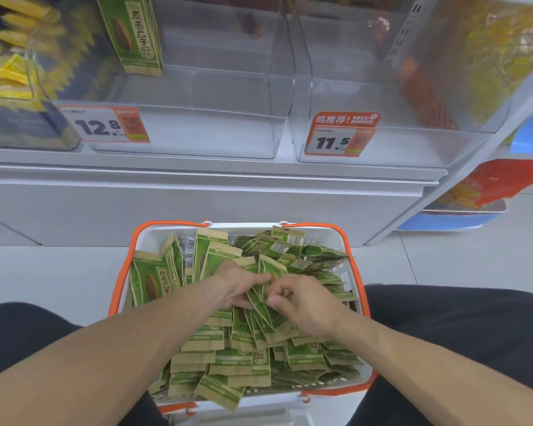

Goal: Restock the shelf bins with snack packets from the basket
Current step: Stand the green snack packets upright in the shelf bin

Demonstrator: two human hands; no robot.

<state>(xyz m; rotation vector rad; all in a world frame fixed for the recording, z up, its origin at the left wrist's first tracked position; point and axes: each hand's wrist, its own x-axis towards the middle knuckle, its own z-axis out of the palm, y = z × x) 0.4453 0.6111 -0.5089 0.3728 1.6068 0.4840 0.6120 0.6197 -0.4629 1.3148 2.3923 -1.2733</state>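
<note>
Left hand [239,284] and right hand [302,305] pinching upright green packets [266,287], long axes vertical, over white basket [363,302]

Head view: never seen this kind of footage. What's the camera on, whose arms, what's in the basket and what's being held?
There is no robot here. The one picture comes from a wide-angle camera worn on a person's head, looking forward and down, so the two bare arms are the wearer's own.

On the floor between the legs stands a white basket with orange handles, heaped with green and brown snack packets. The left hand and the right hand meet over the heap, each with its grip on a few packets.

Above is the shelf. The clear bin with the 12.8 price tag holds one upright packet. The bin tagged 11.5 looks almost empty.
</note>
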